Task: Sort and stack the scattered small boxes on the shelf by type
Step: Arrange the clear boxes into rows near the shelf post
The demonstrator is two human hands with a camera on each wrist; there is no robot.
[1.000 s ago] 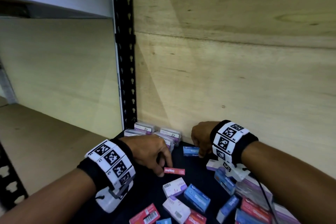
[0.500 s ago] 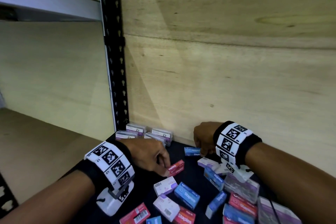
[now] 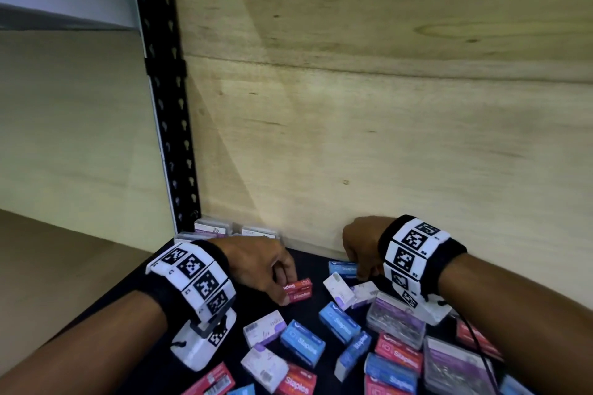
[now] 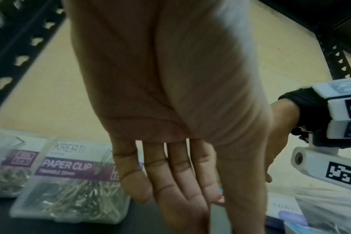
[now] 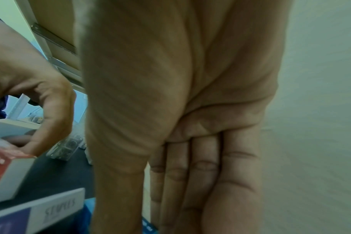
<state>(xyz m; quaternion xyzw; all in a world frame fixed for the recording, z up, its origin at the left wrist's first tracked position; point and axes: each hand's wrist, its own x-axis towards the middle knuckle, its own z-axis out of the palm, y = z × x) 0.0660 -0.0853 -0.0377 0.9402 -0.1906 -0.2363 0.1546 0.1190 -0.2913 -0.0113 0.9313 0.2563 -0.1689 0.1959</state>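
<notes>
Item: small red cardboard staple box (image 3: 297, 290), pinched between thumb and fingers of the left hand (image 3: 256, 266) and tipped up on one long edge on the dark shelf surface (image 3: 308, 260); half a second earlier it was just leaving the surface, a second earlier it lay flat under the fingertips, so the pick-up has begun. Item: small blue cardboard staple box (image 3: 341, 268), at the back of the shelf against the pale wooden wall (image 3: 385, 138), under the fingertips of the right hand (image 3: 361, 244), which stays where it was; the fingers reach down onto the box, but whether they pinch it or only press cannot be told. Behind the left hand: clear plastic paper-clip cases with purple labels (image 4: 70, 182), already grouped in the corner. Nearer the person than both hands: scattered red, blue and white-and-lilac boxes (image 3: 301, 346), unsorted. Judgement: sorting is at an early stage; the red box appears bound for a pile of its own type.
</notes>
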